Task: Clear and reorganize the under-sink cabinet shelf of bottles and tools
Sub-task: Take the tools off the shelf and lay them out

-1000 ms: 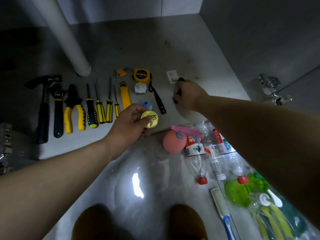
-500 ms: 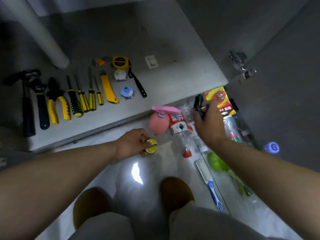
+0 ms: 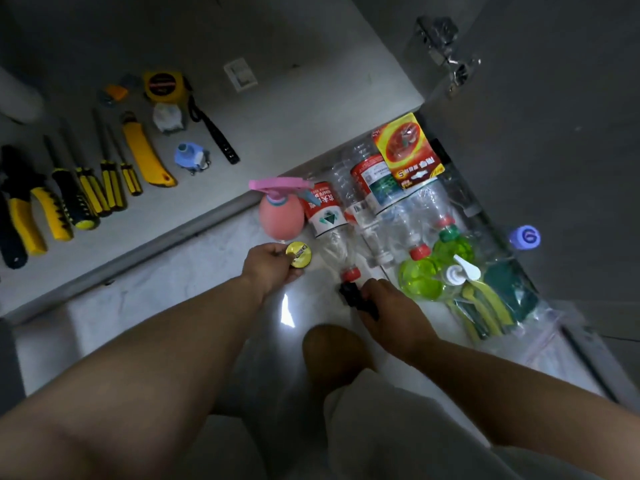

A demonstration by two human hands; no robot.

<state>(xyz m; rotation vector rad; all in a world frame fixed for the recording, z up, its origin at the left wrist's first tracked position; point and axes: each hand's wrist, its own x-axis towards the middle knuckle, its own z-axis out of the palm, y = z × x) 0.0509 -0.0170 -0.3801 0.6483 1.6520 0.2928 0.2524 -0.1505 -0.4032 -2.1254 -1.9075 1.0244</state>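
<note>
My left hand (image 3: 268,266) holds a small round yellow tin (image 3: 298,254) low over the pale floor, just in front of the pink spray bottle (image 3: 281,211). My right hand (image 3: 388,301) grips a small black object (image 3: 356,297) beside the red cap of a clear plastic bottle (image 3: 327,220). More clear bottles (image 3: 377,188) and green dish-soap bottles (image 3: 426,271) lie in a row on the floor. On the cabinet shelf (image 3: 294,109) lie pliers (image 3: 29,209), screwdrivers (image 3: 93,188), a yellow utility knife (image 3: 145,157) and a yellow tape measure (image 3: 162,85).
A red-yellow packet (image 3: 407,150) rests on the bottles. A blue roll (image 3: 188,156), a white knob (image 3: 168,117) and a white tag (image 3: 241,74) sit on the shelf. The door hinge (image 3: 446,57) is at the upper right, a purple cap (image 3: 526,237) at right. My knee (image 3: 334,348) is below my hands.
My right hand has come back from the shelf with the black object, down to the floor beside the bottles. My left hand has lowered the tin off the shelf edge. My view has swung right.
</note>
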